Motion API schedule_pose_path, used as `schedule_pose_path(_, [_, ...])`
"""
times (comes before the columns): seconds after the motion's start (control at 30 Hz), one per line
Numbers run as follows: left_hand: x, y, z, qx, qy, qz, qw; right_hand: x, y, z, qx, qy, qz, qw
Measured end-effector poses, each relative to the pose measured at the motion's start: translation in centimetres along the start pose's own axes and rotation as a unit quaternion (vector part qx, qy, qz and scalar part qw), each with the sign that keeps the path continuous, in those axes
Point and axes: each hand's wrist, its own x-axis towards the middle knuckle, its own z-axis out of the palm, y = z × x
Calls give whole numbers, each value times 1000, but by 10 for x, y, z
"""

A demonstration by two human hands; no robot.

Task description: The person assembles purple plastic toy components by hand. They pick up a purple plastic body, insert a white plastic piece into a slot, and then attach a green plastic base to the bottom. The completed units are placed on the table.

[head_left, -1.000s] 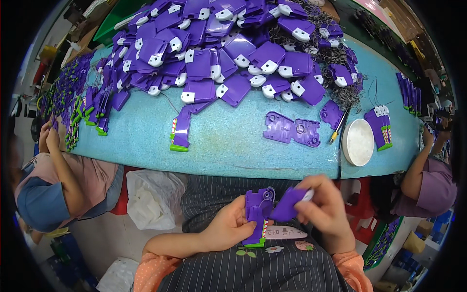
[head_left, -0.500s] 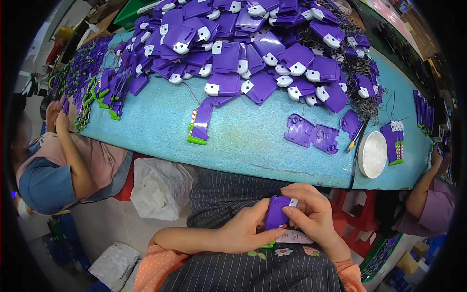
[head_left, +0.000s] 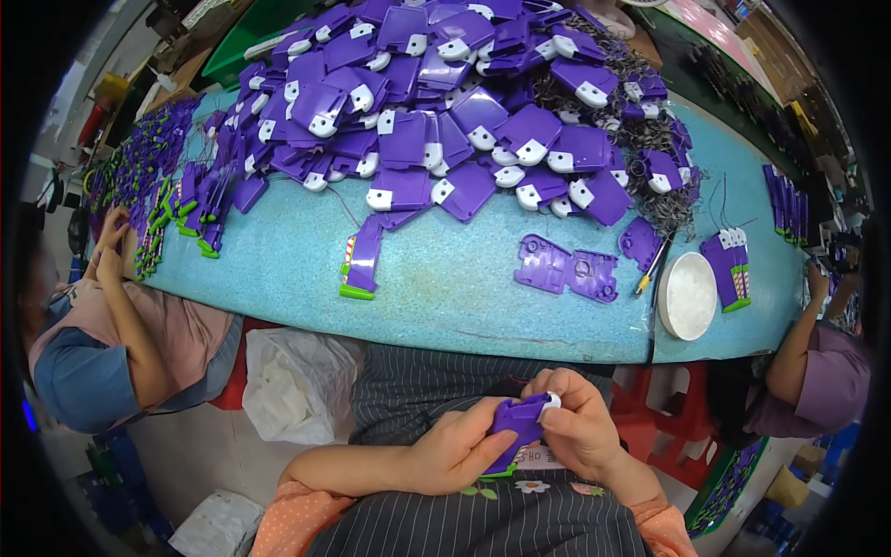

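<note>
Held low over the lap, below the table [head_left: 278, 269] edge: a purple case [head_left: 516, 429], gripped from beneath by the left hand [head_left: 455, 453] and clasped from above by the right hand [head_left: 580, 429]. Judged as the closing step, halves pressed together. Called next for firm, even pressure along the case edge.

Lower half of the purple plastic piece [head_left: 516, 429] behind the left hand [head_left: 461, 452] and right hand [head_left: 577, 429].
</note>
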Motion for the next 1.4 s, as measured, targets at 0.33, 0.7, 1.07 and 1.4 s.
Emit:
schedule_pose_path(0.33, [1,1,-10,17,-39,4,999,6,-1,-5,-138,-101,-141,975])
schedule_pose_path(0.7, [11,-17,-8,-79,5,-36,996,18,-8,-2,-228,-50,-155,960])
schedule_pose_path(1.07, [34,8,-28,66,50,13,997,1,-33,2,-433,53,-162,885])
schedule_pose_path(1.4, [25,-22,-16,-71,148,-6,986,0,-8,-3,-435,28,-26,900])
